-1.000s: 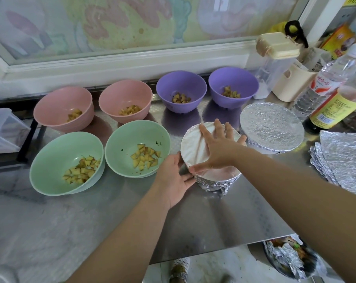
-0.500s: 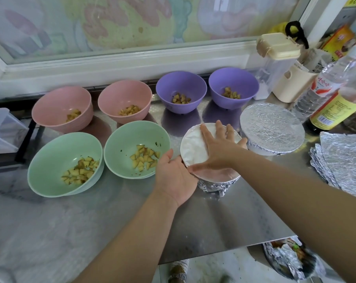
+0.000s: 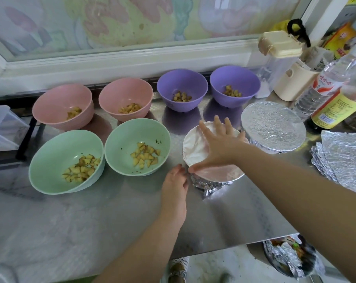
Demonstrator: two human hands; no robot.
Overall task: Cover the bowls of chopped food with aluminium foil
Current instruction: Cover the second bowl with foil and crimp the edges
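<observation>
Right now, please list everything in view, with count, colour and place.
pink bowls: two, pink, back row left, food inside
purple bowls: two, purple, back row right, food inside
green bowls: two, green, front row left, food inside
foil-covered bowls: two, silver, front row right
foil sheets: one stack, silver, far right
bottles: two, clear and yellow-labelled, back right
containers: two, cream, back right
clear box: one, transparent, far left
left hand: one, touching the nearer covered bowl's side
right hand: one, flat on that bowl's top
</observation>
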